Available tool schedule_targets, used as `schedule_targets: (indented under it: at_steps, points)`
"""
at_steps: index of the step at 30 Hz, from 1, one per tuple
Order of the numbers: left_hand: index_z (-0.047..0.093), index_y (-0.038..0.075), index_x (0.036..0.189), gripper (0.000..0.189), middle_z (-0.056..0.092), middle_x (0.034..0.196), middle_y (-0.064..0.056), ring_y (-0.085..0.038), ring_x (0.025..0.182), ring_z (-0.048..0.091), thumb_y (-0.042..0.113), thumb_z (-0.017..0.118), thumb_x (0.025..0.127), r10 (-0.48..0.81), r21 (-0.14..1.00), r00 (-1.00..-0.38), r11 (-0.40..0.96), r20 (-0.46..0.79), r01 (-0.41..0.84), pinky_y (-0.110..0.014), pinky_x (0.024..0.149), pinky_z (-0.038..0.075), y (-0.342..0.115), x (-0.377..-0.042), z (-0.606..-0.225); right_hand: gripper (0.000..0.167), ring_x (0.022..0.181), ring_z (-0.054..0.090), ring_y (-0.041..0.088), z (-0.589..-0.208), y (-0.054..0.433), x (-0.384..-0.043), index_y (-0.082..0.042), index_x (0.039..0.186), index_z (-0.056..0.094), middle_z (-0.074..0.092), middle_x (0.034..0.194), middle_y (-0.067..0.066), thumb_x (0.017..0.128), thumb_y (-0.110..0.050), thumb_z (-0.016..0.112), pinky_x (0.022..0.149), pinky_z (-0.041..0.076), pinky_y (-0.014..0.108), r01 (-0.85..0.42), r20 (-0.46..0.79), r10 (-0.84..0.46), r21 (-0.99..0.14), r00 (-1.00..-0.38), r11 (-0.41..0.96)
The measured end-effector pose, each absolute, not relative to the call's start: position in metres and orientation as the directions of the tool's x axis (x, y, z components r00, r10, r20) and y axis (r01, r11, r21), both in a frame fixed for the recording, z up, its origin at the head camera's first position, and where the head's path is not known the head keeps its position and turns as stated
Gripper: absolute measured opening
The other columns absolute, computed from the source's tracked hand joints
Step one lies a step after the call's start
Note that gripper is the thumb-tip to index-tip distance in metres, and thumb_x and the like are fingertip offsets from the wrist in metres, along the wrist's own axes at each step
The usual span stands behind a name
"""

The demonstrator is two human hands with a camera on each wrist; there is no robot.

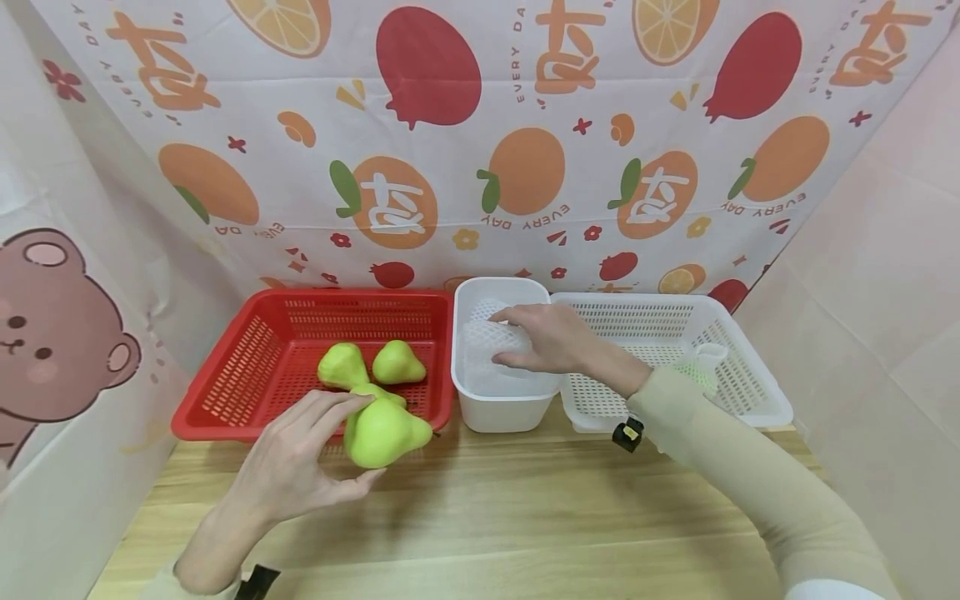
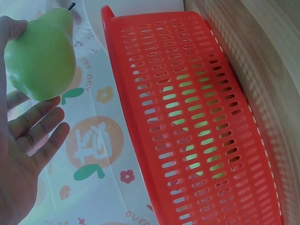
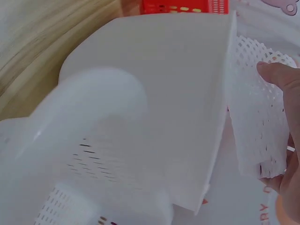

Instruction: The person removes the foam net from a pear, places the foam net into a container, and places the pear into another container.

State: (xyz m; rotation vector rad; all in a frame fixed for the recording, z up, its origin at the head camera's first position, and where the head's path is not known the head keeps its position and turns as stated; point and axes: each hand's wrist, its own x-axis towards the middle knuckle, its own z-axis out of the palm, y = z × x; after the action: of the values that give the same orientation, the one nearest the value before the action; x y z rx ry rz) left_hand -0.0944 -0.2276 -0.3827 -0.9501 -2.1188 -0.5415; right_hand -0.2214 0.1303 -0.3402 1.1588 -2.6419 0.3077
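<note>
In the head view my left hand (image 1: 296, 458) grips a green pear (image 1: 382, 435) between thumb and fingers, just over the front rim of a red basket (image 1: 247, 350). The same pear (image 2: 42, 58) hangs stem up in the left wrist view, beside the basket wall. Three more green pears lie in that basket, one of them (image 1: 398, 363) at its right side. My right hand (image 1: 551, 337) is over a white bin (image 1: 498, 412). Its thumb and fingers hold white foam netting (image 3: 258, 112), which rises above the bin's rim in the right wrist view.
A white perforated basket (image 1: 750, 387) stands right of the bin, partly behind my right forearm. Inside it lies a netted light-green item (image 1: 701, 367). The wooden table (image 1: 525, 517) runs along the front, and a fruit-print cloth (image 1: 517, 108) hangs behind.
</note>
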Motion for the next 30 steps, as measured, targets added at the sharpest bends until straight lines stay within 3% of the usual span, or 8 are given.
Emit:
schedule_targets:
  at_steps: [8, 18, 24, 30]
  points:
    - [0.074, 0.005, 0.121, 0.076, 0.076, 0.107, -0.004, -0.019, 0.092, 0.067, 0.072, 0.054, 0.09, 0.457, 0.057, -0.453, 0.653, 0.766, 0.755, -0.03, 0.079, 0.052, -0.229, -0.095, -0.381, 0.062, 0.091, 0.073, 0.018, -0.35, 0.134, -0.227, -0.019, 0.136, 0.067, 0.078, 0.12, 0.003, 0.088, -0.056, 0.078, 0.064, 0.045, 0.024, -0.685, 0.213, -0.657, -0.109, -0.724, 0.72]
    - [0.073, 0.004, 0.123, 0.077, 0.075, 0.107, -0.006, -0.021, 0.094, 0.068, 0.071, 0.054, 0.088, 0.483, 0.05, -0.492, 0.674, 0.725, 0.737, -0.035, 0.077, 0.055, -0.239, -0.099, -0.376, 0.062, 0.096, 0.074, 0.022, -0.35, 0.145, -0.218, -0.016, 0.138, 0.067, 0.078, 0.119, 0.004, 0.09, -0.054, 0.078, 0.078, 0.06, 0.038, -0.679, 0.208, -0.65, -0.125, -0.731, 0.724]
    - [0.073, 0.004, 0.122, 0.075, 0.075, 0.106, -0.007, -0.021, 0.096, 0.068, 0.068, 0.06, 0.084, 0.497, 0.047, -0.537, 0.703, 0.681, 0.71, -0.04, 0.075, 0.059, -0.253, -0.106, -0.374, 0.062, 0.089, 0.071, 0.019, -0.348, 0.156, -0.204, -0.016, 0.136, 0.068, 0.078, 0.117, 0.005, 0.089, -0.054, 0.079, 0.066, 0.055, 0.028, -0.68, 0.251, -0.641, -0.118, -0.726, 0.724]
    - [0.074, 0.008, 0.119, 0.081, 0.075, 0.103, -0.004, -0.021, 0.095, 0.069, 0.078, 0.047, 0.088, 0.49, 0.027, -0.549, 0.73, 0.677, 0.683, -0.042, 0.074, 0.057, -0.264, -0.111, -0.37, 0.061, 0.089, 0.073, 0.018, -0.354, 0.168, -0.189, -0.018, 0.133, 0.069, 0.079, 0.113, 0.003, 0.086, -0.055, 0.081, 0.068, 0.058, 0.031, -0.695, 0.321, -0.639, -0.093, -0.698, 0.713]
